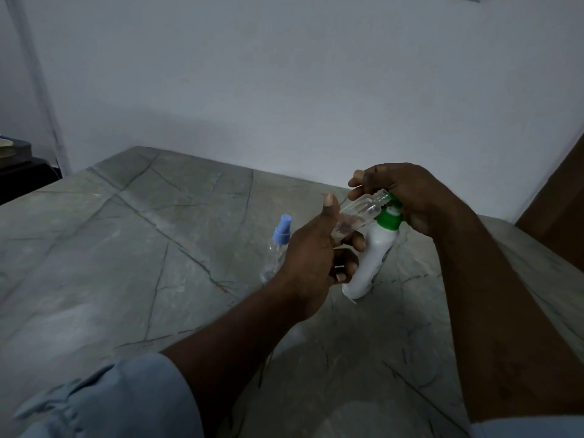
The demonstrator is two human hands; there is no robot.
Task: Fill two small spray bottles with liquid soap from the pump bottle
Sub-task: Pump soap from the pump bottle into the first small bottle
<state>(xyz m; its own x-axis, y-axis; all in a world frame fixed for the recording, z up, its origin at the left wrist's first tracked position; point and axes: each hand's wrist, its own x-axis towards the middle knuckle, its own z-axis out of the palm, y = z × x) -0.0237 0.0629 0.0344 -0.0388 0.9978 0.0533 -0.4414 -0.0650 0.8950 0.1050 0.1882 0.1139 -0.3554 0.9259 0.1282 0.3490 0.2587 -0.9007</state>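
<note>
My left hand (316, 257) grips a small clear spray bottle (363, 210) with its cap off, tilted so the open neck points up and right toward the pump. The white pump bottle (369, 260) with a green collar stands on the stone surface just right of that hand. My right hand (407, 194) sits curled over the green pump head, which is mostly hidden beneath it. A second clear spray bottle (276, 248) with a blue spray cap stands upright to the left, partly hidden behind my left hand.
The grey marble-like surface (142, 248) runs back to a white wall. A dark piece of furniture (15, 172) stands at the far left edge, and a brown panel (559, 191) at the far right.
</note>
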